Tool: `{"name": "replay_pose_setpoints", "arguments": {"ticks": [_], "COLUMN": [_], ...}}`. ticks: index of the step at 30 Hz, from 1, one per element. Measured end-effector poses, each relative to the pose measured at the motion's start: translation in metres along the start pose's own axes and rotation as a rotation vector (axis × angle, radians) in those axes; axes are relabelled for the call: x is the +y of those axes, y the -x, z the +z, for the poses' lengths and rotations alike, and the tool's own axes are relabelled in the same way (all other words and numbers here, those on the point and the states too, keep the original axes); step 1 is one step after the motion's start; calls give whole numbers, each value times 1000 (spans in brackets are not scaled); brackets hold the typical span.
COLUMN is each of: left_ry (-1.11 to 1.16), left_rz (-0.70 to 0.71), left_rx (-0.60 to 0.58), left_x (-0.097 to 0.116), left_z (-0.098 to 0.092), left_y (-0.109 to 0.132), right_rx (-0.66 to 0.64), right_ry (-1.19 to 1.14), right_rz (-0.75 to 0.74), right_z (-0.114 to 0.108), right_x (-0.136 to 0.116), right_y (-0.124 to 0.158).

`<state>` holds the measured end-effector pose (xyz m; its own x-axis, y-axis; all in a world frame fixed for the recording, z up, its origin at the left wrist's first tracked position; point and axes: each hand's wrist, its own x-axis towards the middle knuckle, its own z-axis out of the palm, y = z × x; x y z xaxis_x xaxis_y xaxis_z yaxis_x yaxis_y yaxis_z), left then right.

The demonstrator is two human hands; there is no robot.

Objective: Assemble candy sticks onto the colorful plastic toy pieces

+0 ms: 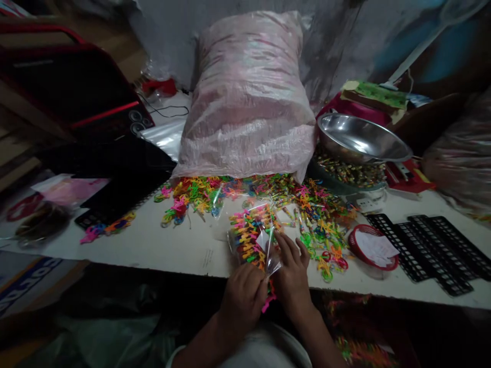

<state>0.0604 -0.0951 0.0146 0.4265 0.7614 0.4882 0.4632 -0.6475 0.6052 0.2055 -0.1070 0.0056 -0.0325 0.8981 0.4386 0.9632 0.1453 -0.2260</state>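
A small clear plastic packet (251, 232) stuffed with bright coloured plastic pieces lies on the white table (172, 245) near its front edge. My left hand (242, 296) is closed on the packet's near end, where a pink piece sticks out. My right hand (292, 273) rests beside it, fingers curled onto the packet's clear flap. Just beyond the hands spreads a loose heap of coloured plastic pieces (307, 209).
A big pink plastic sack (247, 97) stands behind the heap. To the right are a steel bowl (358, 138), a red-rimmed lid (374, 248) and black plastic grids (433, 248). Dark objects and a keyboard-like item (115, 199) occupy the left.
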Motion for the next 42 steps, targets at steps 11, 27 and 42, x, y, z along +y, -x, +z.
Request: {"name": "replay_pose_setpoints", "arguments": {"ticks": [11,27,42], "left_ry": [42,-67,-122], "left_rz": [12,63,149], "left_rx": [-5,54,63], "left_x": [-5,-6,2], "left_z": [4,10,16], "left_y": [1,4,-1], "right_rx": [92,96,232], "right_ry": [-146,-301,-365], "right_rz": [-101,-61,545], "right_z": [7,3,-2], "right_x": [13,8,-12], "right_y": [3,14,14]}}
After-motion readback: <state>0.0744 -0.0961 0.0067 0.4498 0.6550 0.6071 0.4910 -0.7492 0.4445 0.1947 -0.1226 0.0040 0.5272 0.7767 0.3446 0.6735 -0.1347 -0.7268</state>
